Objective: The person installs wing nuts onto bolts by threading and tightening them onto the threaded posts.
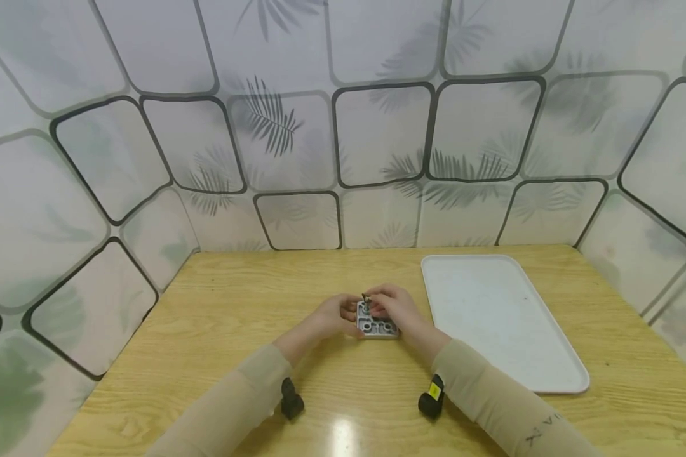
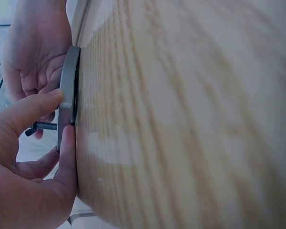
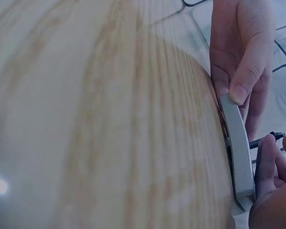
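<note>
A small grey metal plate with raised ribs and round holes lies near the middle of the wooden table. My left hand grips its left side, with the thumb on the near edge and fingers around the far part. A dark threaded bolt sticks up from the plate, its head standing well clear of the surface. At the plate's right side, my right hand pinches the bolt near its top with curled fingers. In the right wrist view, part of that grip lies beyond the frame edge.
A white rectangular tray lies on the table to the right, close to my right forearm. The wooden table reaches back to a patterned fabric wall. Black wrist cameras hang beneath both sleeves.
</note>
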Demonstrator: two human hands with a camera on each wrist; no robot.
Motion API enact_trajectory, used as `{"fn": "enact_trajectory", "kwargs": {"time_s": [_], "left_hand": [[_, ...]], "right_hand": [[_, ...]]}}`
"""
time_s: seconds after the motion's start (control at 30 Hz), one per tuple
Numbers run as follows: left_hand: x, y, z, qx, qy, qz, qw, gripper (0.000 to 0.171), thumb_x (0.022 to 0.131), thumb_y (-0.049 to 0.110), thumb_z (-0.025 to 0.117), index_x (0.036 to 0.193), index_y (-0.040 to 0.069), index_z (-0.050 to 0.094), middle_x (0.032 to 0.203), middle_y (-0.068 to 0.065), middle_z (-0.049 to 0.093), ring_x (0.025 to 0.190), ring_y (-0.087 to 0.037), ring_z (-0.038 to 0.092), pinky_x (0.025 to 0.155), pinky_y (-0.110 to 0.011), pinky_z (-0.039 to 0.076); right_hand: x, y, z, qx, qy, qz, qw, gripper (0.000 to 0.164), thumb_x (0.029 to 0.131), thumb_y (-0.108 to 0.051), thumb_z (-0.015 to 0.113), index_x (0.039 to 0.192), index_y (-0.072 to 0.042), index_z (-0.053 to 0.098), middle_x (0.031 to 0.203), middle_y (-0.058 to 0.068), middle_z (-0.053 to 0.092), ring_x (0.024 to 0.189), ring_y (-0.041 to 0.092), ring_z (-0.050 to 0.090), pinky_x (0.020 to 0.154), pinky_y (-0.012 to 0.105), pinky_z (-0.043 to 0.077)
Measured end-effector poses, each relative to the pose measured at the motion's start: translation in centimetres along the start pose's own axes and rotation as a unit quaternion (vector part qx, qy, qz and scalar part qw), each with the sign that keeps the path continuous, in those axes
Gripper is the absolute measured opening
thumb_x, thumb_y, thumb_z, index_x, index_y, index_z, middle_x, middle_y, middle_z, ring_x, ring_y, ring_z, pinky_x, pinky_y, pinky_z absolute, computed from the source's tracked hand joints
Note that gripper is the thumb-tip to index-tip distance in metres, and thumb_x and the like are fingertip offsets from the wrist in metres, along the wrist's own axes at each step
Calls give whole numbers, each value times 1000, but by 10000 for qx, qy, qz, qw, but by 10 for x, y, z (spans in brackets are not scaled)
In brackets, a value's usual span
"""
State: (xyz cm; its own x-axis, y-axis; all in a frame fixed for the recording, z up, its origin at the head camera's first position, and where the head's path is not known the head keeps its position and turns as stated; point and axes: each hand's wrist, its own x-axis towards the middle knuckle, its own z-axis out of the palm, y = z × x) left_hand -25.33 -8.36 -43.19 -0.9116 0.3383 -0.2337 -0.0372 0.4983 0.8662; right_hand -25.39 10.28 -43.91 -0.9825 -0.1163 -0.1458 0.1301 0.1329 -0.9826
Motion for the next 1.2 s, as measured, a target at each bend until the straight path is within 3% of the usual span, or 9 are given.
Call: {"fn": "enact_trajectory", "kwargs": {"time_s": [0.2,0.33,0.6,0.87,1.2], "left_hand": [[0,0,0,1,-25,15,10000,80,79,1,89,151,2,54,135,-16,65,116,-25,64,106,-41,54],[0,0,0,-14,-11,6,10000,78,79,1,89,150,3,56,135,-15,64,115,-24,63,103,-39,54],[1,0,-1,-65,-21,55,10000,77,79,0,89,149,2,56,133,-15,65,113,-23,63,99,-36,55],[1,-1,0,-22,-14,-11,10000,80,80,1,89,151,1,53,136,-16,64,116,-25,64,103,-40,55],[-1,1,1,11,-11,13,10000,79,80,1,89,151,0,53,137,-16,63,115,-24,63,101,-37,55]], "right_hand": [[-2,-2,1,-202,-50,0,9998,34,103,-6,57,133,7,67,123,22,72,83,7,65,75,16,56],[-3,-2,1,-359,-24,7,9994,35,101,-7,59,133,3,69,135,22,70,90,8,67,80,17,56],[-2,-1,1,-485,59,-71,9988,33,98,-7,66,129,0,72,107,10,72,91,10,67,83,20,58],[-3,1,2,-618,81,-96,9980,25,98,-8,69,122,1,75,113,13,75,98,14,68,84,23,59],[-1,3,5,-783,272,-84,9965,24,96,-12,75,117,-1,75,98,6,71,87,12,63,74,19,52]]}}
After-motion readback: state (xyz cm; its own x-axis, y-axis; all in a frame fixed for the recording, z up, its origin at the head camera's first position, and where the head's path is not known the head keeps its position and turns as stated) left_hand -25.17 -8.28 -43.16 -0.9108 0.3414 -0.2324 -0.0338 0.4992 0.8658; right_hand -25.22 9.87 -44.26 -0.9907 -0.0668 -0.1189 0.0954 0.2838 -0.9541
